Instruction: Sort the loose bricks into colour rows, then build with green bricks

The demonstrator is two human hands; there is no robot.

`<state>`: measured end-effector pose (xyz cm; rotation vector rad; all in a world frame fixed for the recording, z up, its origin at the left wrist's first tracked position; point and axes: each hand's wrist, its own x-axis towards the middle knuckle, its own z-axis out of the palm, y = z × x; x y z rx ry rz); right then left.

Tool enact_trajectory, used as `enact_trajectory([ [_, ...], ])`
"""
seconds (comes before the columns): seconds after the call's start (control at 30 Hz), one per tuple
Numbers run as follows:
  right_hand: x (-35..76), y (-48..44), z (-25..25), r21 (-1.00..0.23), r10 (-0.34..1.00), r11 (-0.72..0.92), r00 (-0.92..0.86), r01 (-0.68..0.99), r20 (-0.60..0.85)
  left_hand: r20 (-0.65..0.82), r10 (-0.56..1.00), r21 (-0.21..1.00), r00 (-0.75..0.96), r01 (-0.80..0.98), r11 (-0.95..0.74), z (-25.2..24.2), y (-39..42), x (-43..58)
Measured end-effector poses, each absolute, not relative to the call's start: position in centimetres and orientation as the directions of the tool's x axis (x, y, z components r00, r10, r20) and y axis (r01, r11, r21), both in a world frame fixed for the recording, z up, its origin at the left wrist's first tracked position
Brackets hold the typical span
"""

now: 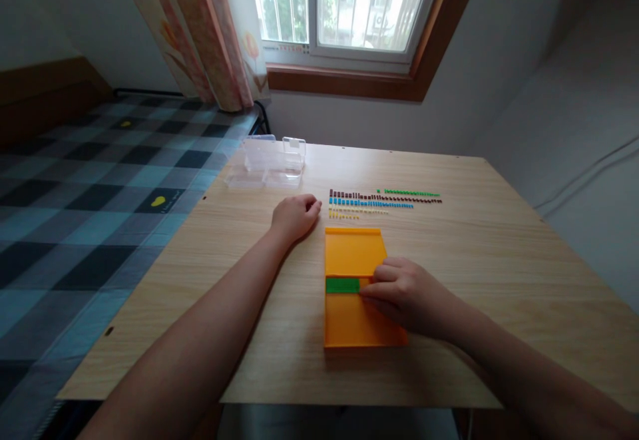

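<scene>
My right hand (pixel 407 293) reaches over an orange box-like tray (pixel 352 253), its fingers pinched at the right end of a green strip of blocks (pixel 342 285). The strip lies across the tray's middle, against a ridge. Whatever sits between those fingertips is hidden. My left hand (pixel 295 217) rests on the table with its fingers curled closed, just left of sorted rows of small blocks. These rows hold dark brown blocks (pixel 344 194), blue blocks (pixel 349 203), yellow blocks (pixel 342 216) and green blocks (pixel 412 193); a pale row lies between the blue and yellow ones.
Clear plastic containers (pixel 272 164) stand at the table's far left corner. The wooden table (pixel 499 240) fills most of the view. To the left is a bed with a checked sheet (pixel 150 160). A curtain (pixel 210 34) hangs beside the window (pixel 359 7).
</scene>
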<state>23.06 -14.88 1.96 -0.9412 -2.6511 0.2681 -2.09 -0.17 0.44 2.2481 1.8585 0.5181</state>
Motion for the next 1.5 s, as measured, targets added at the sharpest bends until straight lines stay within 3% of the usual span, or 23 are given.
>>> enact_trajectory([
  [0.93, 22.94, -14.88, 1.95, -0.292, 0.653, 0.748, -0.741, 0.596, 0.159, 0.151, 0.975, 0.347, 0.163, 0.915, -0.206, 0.49, -0.21, -1.95],
  [1.5, 23.05, -14.86, 1.67, -0.310, 0.615, 0.778, -0.763, 0.546, 0.199, 0.151, 0.973, 0.333, 0.174, 0.918, -0.216, 0.51, -0.25, -1.91],
])
